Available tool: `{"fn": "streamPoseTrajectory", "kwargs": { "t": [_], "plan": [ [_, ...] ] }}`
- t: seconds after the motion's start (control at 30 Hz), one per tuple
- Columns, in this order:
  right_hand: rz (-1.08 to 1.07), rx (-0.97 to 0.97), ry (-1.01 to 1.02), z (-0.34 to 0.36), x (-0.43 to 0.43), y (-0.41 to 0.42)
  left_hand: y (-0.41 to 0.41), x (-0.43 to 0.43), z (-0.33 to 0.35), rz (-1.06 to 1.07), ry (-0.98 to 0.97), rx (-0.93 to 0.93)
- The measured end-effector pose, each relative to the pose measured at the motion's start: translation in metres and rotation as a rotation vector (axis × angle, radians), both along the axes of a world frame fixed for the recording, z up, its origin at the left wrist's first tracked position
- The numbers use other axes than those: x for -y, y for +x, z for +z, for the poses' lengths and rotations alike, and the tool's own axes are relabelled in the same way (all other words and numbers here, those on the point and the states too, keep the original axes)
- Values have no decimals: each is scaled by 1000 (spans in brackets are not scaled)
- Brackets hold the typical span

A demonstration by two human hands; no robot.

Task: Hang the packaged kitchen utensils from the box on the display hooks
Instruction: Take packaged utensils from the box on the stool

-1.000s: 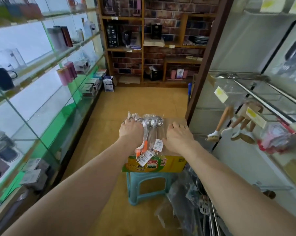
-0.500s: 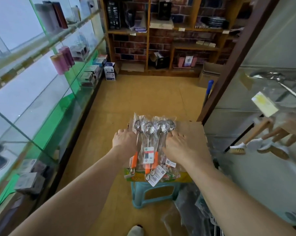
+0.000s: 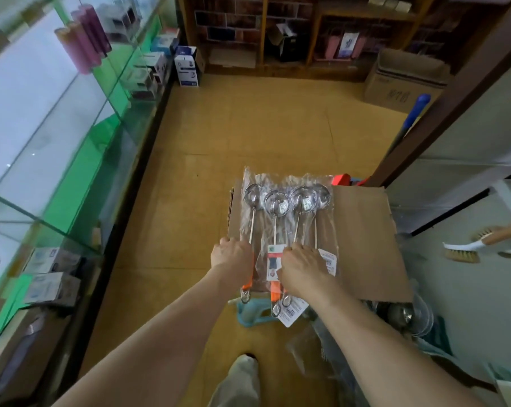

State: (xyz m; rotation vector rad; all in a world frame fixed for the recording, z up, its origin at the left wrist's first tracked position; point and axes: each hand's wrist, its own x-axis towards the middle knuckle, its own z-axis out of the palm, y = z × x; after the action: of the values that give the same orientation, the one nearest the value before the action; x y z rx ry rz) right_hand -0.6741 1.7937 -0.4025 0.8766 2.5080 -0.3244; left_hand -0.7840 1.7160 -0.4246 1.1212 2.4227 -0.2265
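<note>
Left hand point(image 3: 232, 255) and right hand point(image 3: 302, 267) have slid back to the handle end | fingers curled gripping packaged utensils point(image 3: 286, 218) atop box point(image 3: 366, 245) | likely about to lift

1. Retail shop, housewares type.
2. Left: glass display shelves point(image 3: 72, 142) w/ boxed goods point(image 3: 148, 69) & pink tumblers point(image 3: 84, 45) in rows.
3. Back: wooden shelving point(image 3: 313, 30) vs. brick wall, more stock.
4. Utensil packs point(image 3: 280, 218): clear bags w/ retail tags; stock carton point(image 3: 404, 80) on floor.
5. Right: brushes point(image 3: 465, 248) by display panel.
</note>
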Motion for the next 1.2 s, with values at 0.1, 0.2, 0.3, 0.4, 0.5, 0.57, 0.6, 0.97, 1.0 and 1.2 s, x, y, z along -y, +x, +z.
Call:
{"fn": "streamPoseTrajectory", "kwargs": {
  "t": [0.1, 0.2, 0.3, 0.4, 0.5, 0.57, 0.6, 0.97, 1.0, 1.2],
  "plan": [
    [16, 65, -34, -6, 10, -2, 5, 1, -15, 26, -76, 30],
    [21, 139, -76, -12, 26, 1, 16, 9, -28, 48, -138, 62],
    [-17, 179, -119, -19, 41, 6, 25, 17, -38, 104, -123, 66],
    [-72, 177, -138, -23, 54, 13, 33, 24, -39, 207, -59, 108],
    [-159, 145, -184, -27, 65, 25, 41, 36, -45, 393, 14, 238],
    [-286, 134, -268, -33, 72, 37, 46, 47, -54, 538, 59, 372],
    [-390, 126, -328, -40, 74, 42, 48, 50, -58, 599, 96, 436],
    [-1433, -435, -1219, -73, 85, 52, 54, 59, -53, 1139, 413, 793],
    [-1465, -449, -1192, -72, 87, 52, 54, 61, -52, 1155, 418, 785],
    [-1493, -456, -1011, -62, 85, 61, 56, 70, -37, 1214, 440, 756]
  ]
}}
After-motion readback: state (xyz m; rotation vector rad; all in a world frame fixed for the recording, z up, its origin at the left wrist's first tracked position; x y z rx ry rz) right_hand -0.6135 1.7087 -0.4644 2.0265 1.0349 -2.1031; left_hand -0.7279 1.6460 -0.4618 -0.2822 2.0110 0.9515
